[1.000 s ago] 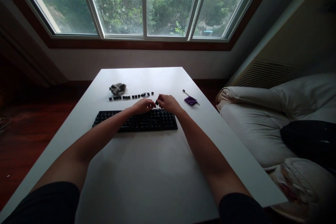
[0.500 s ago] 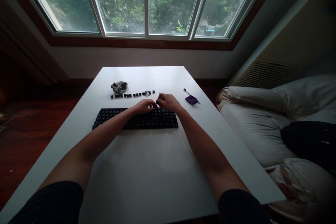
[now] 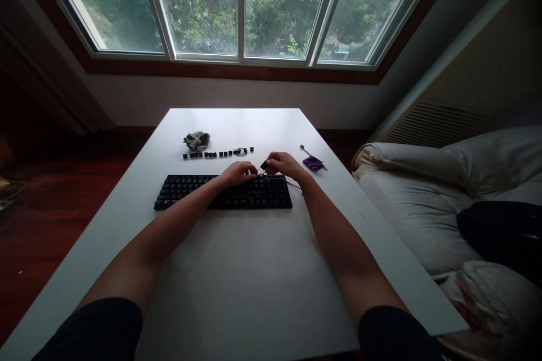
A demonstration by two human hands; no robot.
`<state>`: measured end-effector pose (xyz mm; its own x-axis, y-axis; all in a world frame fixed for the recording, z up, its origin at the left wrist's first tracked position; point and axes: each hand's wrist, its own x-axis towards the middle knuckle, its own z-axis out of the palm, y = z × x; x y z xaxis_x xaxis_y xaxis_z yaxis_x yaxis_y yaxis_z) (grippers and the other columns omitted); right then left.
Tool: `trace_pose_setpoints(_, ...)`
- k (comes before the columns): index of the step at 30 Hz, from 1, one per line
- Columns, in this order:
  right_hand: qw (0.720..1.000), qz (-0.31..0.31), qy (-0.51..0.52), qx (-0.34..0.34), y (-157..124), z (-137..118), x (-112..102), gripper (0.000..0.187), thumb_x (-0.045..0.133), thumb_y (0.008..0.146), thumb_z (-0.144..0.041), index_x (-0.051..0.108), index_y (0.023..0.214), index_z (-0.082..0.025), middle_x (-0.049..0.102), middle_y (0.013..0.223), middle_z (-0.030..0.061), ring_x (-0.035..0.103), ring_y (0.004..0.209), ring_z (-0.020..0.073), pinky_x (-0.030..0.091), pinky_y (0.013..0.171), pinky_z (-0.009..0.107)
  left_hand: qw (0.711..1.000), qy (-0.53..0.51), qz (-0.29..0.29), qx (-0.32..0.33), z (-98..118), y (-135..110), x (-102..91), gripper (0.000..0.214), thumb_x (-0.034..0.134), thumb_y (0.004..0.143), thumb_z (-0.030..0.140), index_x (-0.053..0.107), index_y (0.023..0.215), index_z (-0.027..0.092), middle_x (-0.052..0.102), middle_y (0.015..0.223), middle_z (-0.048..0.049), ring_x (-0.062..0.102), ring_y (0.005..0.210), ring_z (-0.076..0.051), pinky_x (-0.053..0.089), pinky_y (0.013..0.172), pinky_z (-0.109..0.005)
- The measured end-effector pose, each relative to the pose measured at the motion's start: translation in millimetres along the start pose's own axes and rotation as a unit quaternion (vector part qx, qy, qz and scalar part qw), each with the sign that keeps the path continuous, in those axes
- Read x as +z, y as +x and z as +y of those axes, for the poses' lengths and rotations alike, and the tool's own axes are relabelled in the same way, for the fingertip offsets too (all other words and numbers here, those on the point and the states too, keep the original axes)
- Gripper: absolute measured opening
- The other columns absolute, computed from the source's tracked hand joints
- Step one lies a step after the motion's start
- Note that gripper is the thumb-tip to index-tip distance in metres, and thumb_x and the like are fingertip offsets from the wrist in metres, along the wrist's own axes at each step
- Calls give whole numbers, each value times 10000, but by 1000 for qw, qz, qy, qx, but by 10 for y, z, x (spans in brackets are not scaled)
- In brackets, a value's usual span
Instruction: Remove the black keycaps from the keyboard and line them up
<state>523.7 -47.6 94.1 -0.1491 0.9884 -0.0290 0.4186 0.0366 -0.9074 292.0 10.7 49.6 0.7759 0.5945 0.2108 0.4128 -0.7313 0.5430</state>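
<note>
A black keyboard (image 3: 258, 198) lies across the white table, several of its keys hidden by my left forearm. My right hand (image 3: 284, 163) is closed on a small black keycap puller (image 3: 264, 165), whose thin wires point down and left toward the keyboard's back edge. Resting over the back rows of keys is my left hand (image 3: 240, 174), fingers bent but apart, with no object visible in them. The fingertips of my left hand are just beside the wire ends. Behind the hands, several loose black keycaps (image 3: 210, 154) stand in a row.
A crumpled grey cloth (image 3: 197, 141) lies at the table's back left. On the right are a small brush (image 3: 305, 150) and a purple cloth (image 3: 313, 163). A cable (image 3: 293, 185) leaves the keyboard under my right wrist. A pale sofa (image 3: 406, 192) stands beyond the table's right edge.
My right hand has moved slightly up and right from the keys, and the puller now shows between the hands. My left hand stays over the keyboard. The whole view has shifted a little.
</note>
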Motion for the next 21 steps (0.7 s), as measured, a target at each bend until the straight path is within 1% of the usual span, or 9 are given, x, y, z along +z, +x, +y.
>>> trace_pose_setpoints(2, 1000, -6, -8, -10, -3, -1, -1, 111, 630, 895, -255, 684, 918, -161, 759, 732, 45, 706, 654, 156, 556, 656, 259, 1000, 16, -7, 8, 25, 5, -9, 210, 637, 898, 344, 778, 1007, 234, 731, 991, -29, 660, 812, -166, 505, 779, -283)
trace_pose_setpoints(4, 996, -3, -82, -47, -40, -68, 16, 113, 639, 882, -254, 714, 917, -176, 764, 765, 24, 702, 699, 148, 541, 696, 248, 999, 27, -11, 14, 41, 8, -13, 208, 627, 907, 336, 772, 1016, 234, 730, 1016, -31, 662, 819, -168, 501, 779, -285)
trace_pose_setpoints(6, 982, 2, -162, -95, -89, -164, 46, 141, 629, 878, -241, 747, 944, -199, 772, 829, 9, 695, 762, 142, 513, 738, 237, 999, 32, -11, 15, 48, 6, -12, 202, 628, 907, 328, 766, 1018, 230, 729, 1022, -35, 662, 826, -173, 500, 783, -290)
trace_pose_setpoints(8, 971, -4, -199, -134, -131, -247, 80, 215, 595, 884, -216, 765, 1016, -218, 770, 859, -5, 675, 763, 132, 485, 745, 231, 999, 33, -6, 19, 48, -4, -8, 195, 635, 900, 322, 761, 1010, 222, 727, 1017, -40, 661, 839, -179, 501, 789, -293)
trace_pose_setpoints(11, 967, -28, -203, -153, -158, -298, 118, 274, 555, 877, -171, 771, 1038, -218, 748, 806, -22, 634, 688, 113, 450, 698, 219, 999, 27, 2, 30, 44, -23, -5, 196, 636, 892, 311, 758, 1010, 213, 723, 1026, -50, 660, 853, -179, 506, 804, -293)
trace_pose_setpoints(15, 971, -32, -192, -136, -160, -287, 146, 250, 548, 865, -148, 764, 976, -210, 739, 799, -23, 628, 681, 107, 438, 681, 209, 999, 16, -3, 41, 39, -34, -8, 218, 630, 877, 272, 758, 1044, 212, 722, 1053, -51, 660, 854, -174, 512, 823, -294)
trace_pose_setpoints(17, 971, -29, -192, -138, -165, -286, 156, 207, 585, 864, -174, 756, 975, -211, 748, 822, -16, 637, 694, 113, 443, 683, 212, 999, 19, -3, 37, 42, -31, -6, 216, 630, 874, 267, 761, 1037, 214, 722, 1041, -49, 660, 870, -181, 511, 832, -300)
trace_pose_setpoints(19, 971, -31, -186, -144, -171, -289, 160, 155, 638, 870, -240, 747, 974, -208, 755, 838, -5, 650, 709, 123, 452, 679, 216, 999, 27, -2, 28, 48, -27, -3, 213, 629, 879, 281, 765, 1029, 216, 721, 1022, -50, 661, 883, -191, 510, 836, -309)
trace_pose_setpoints(21, 974, -36, -173, -142, -169, -282, 152, 161, 658, 886, -314, 744, 970, -206, 756, 834, 1, 664, 709, 130, 465, 673, 219, 999, 35, -3, 21, 57, -26, 1, 224, 623, 888, 294, 767, 1043, 221, 722, 1020, -49, 661, 879, -194, 508, 834, -314)
